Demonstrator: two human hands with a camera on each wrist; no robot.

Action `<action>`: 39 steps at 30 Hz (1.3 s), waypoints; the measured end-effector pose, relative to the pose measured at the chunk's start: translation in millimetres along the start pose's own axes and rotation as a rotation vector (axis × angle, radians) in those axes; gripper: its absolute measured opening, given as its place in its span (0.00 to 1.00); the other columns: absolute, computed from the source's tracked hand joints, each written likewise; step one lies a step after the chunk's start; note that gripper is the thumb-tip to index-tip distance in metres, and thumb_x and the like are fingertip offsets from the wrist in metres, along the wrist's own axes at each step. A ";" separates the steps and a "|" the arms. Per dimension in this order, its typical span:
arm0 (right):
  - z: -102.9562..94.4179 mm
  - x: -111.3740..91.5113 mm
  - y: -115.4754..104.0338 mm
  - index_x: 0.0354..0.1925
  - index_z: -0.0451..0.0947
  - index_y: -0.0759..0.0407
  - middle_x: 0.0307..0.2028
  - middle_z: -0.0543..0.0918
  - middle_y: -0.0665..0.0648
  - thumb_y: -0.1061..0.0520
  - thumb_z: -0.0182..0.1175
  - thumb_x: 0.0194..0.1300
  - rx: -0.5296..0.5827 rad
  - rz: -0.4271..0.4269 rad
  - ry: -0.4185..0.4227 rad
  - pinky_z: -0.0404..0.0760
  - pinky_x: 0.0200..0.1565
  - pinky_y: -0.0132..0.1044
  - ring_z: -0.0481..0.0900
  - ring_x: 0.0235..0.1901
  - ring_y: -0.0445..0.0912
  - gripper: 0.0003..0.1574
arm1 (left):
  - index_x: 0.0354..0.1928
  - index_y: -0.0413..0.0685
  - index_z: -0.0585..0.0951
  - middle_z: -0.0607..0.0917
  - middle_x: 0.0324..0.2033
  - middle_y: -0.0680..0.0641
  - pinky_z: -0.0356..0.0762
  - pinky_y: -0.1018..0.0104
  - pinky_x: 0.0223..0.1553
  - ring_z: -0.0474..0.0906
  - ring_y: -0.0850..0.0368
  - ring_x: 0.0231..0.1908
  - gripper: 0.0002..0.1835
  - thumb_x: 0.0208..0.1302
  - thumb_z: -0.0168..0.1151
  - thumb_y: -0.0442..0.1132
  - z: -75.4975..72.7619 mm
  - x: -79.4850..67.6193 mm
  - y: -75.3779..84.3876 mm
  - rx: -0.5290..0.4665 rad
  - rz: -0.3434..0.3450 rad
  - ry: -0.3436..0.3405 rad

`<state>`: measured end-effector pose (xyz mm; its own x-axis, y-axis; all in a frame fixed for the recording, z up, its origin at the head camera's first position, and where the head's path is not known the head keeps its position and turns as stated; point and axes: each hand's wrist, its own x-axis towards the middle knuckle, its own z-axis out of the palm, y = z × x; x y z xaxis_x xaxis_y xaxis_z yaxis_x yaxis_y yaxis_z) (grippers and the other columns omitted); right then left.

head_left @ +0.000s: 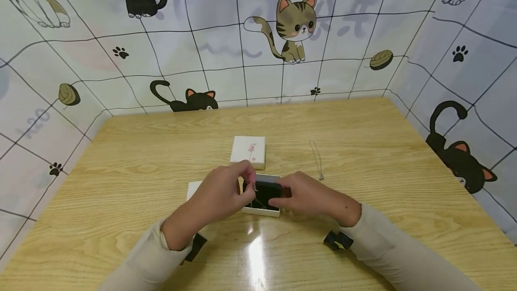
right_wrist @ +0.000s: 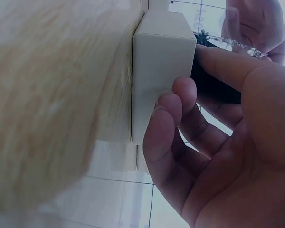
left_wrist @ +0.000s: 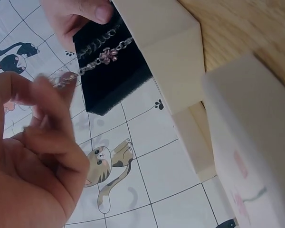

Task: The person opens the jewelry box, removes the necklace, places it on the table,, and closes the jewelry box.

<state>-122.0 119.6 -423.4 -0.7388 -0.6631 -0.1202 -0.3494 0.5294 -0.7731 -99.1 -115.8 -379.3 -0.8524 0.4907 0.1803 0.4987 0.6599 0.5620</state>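
My left hand [head_left: 222, 190] pinches one end of a silver chain bracelet [left_wrist: 88, 65] with a pink flower charm, between thumb and fingertips. The rest of the chain stretches across a black padded insert [left_wrist: 116, 90]. That insert stands tilted up out of an open white box [head_left: 260, 213] on the table. My right hand [head_left: 304, 194] grips the insert's right side between thumb and index finger. In the right wrist view its other fingers curl beside the box's outer wall [right_wrist: 164, 61]. The far end of the bracelet passes behind the box edge in the left wrist view.
Behind the open box sits a closed white box [head_left: 242, 149] with a pink flower print. A thin necklace [head_left: 316, 158] with a small pendant lies on the table to the right. Another white piece [head_left: 194, 187] is partly hidden behind my left hand. Cat-print curtains [head_left: 218, 48] border the table [head_left: 141, 147].
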 end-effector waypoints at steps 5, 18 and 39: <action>0.6 0.0 1.0 0.37 0.82 0.56 0.21 0.81 0.49 0.50 0.66 0.67 0.013 -0.016 -0.006 0.72 0.22 0.30 0.72 0.17 0.35 0.10 | 0.36 0.55 0.76 0.78 0.26 0.59 0.66 0.72 0.19 0.64 0.68 0.15 0.10 0.58 0.60 0.31 0.1 -0.4 0.9 -0.101 0.004 -0.043; 0.2 0.1 0.2 0.37 0.82 0.55 0.20 0.81 0.48 0.50 0.66 0.67 0.013 -0.027 -0.003 0.71 0.21 0.29 0.72 0.17 0.34 0.09 | 0.38 0.52 0.79 0.72 0.24 0.55 0.66 0.71 0.23 0.64 0.66 0.19 0.11 0.57 0.55 0.28 -3.9 -3.3 0.8 -0.233 -0.024 -0.202; -1.2 -0.4 2.0 0.41 0.80 0.52 0.22 0.82 0.49 0.48 0.65 0.68 -0.005 -0.017 -0.003 0.74 0.23 0.30 0.74 0.18 0.35 0.10 | 0.30 0.59 0.82 0.72 0.20 0.61 0.62 0.74 0.20 0.63 0.68 0.20 0.05 0.61 0.68 0.39 -1.7 -0.9 11.7 0.159 0.049 -0.015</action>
<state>-123.1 121.6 -424.1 -0.7309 -0.6738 -0.1087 -0.3648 0.5202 -0.7722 -92.8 -109.5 -371.5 -0.8249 0.5319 0.1914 0.5589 0.7165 0.4175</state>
